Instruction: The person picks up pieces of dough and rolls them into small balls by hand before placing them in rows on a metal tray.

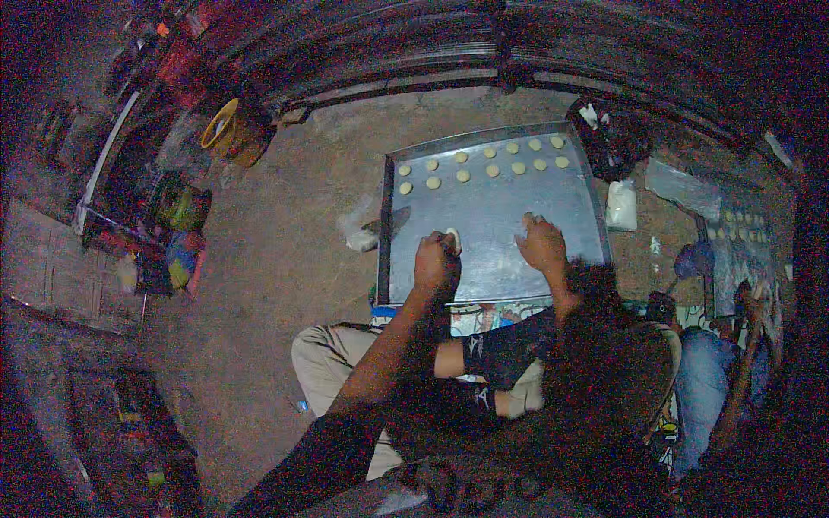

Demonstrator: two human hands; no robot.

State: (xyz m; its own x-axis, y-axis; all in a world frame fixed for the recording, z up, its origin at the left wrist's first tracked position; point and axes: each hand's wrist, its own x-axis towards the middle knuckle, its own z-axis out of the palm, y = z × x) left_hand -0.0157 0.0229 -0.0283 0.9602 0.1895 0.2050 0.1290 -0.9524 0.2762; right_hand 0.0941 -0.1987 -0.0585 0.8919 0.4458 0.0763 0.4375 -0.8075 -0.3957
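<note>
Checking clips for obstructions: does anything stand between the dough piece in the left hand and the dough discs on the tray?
Nothing visible does. The left hand holds the dough piece; between it and the two rows of dough discs only bare metal tray shows. The right hand is off to the right.

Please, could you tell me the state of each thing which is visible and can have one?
Tray: uncovered, partly filled.
Dough-like rounds: spaced apart in two rows.
Left hand: closed on a pale dough-like piece.
Right hand: half-curled over the tray; whether holding anything, unclear.
Plastic bag: crumpled, left of the tray.
White package: looks plump; whether sealed, unclear.
</note>
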